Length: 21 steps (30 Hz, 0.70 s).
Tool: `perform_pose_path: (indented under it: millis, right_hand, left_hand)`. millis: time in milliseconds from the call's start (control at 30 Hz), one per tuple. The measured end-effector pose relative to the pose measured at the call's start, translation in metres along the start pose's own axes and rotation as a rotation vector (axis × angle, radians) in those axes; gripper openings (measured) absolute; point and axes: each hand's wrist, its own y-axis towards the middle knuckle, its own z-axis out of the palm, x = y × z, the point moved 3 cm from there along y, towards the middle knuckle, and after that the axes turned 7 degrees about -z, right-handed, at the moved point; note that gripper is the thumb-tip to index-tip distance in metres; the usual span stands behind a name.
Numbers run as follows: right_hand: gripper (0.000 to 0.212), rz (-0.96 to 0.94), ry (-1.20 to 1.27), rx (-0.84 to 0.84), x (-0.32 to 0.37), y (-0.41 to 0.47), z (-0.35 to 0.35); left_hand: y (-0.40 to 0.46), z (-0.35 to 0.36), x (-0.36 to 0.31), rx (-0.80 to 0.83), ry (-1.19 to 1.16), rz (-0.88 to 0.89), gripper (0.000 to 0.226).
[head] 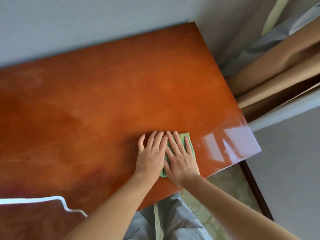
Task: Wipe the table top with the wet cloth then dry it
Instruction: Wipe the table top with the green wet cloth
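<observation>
A folded green microfibre cloth (187,144) is pressed flat onto the glossy orange-brown wooden table top (107,94), near its right near corner. The left hand (152,153) and right hand (180,157) are laid side by side on the cloth, fingers straight and slightly spread, palms down; nothing is pinched. Streaky smears are seen across the left part of the table top. Grey trousers (173,220) are visible below the near edge.

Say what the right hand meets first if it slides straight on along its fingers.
Right hand lies flat on the green cloth; ahead is bare table top, nothing standing on it, then probably its far edge by the wall.
</observation>
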Motion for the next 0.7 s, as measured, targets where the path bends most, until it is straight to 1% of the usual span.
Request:
perform_pose_path:
  millis: [133, 200, 333, 400, 533, 700]
  right_hand:
    - [0.065, -0.048, -0.007, 0.01, -0.02, -0.009, -0.001]
    - [0.066, -0.037, -0.022, 0.003, -0.034, 0.0, -0.004]
    - [0.067, 0.117, -0.031, -0.057, -0.078, 0.04, -0.024]
    - [0.068, 0.149, -0.054, -0.054, -0.093, 0.056, -0.031]
    - [0.068, 0.137, -0.058, -0.085, -0.089, 0.054, -0.026]
    - [0.068, 0.097, -0.056, -0.085, -0.052, 0.024, -0.011]
  left_hand:
    - [0.0, 0.0, -0.016, -0.076, -0.05, -0.033, 0.051]
    - [0.007, -0.003, -0.016, -0.094, -0.067, -0.078, 0.044]
    - [0.013, -0.01, -0.007, -0.079, -0.095, -0.14, 0.035]
    - [0.008, -0.011, 0.0, -0.065, -0.096, -0.166, 0.034]
    - [-0.012, -0.012, 0.012, -0.05, -0.098, -0.222, 0.032]
    - [-0.04, -0.012, 0.024, -0.082, -0.097, -0.282, 0.03]
